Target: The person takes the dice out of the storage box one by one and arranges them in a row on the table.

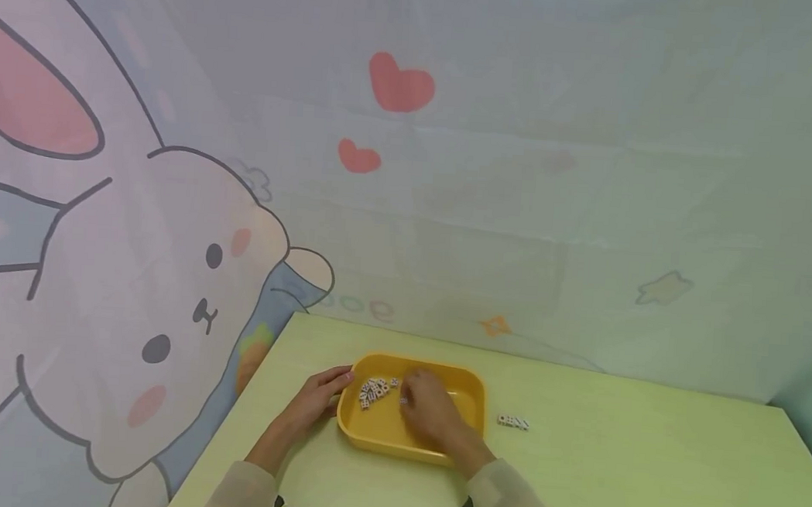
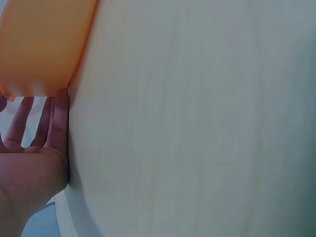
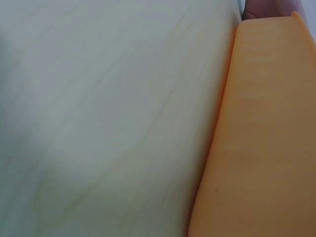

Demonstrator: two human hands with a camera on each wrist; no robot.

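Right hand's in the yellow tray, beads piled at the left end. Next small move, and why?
Probably slide the right hand left to the beads and pinch one. It sits inside the tray, blurred, short of the pile, while the left hand steadies the tray's left edge. A few beads already lie on the table.

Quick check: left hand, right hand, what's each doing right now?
Left hand: open, straight fingers against the yellow tray wall.
Right hand: inside the tray near the beads, blurred; cannot tell.

The light is soft and even, the right hand point(image 1: 427, 410) looks blurry, and both wrist views are fuzzy.
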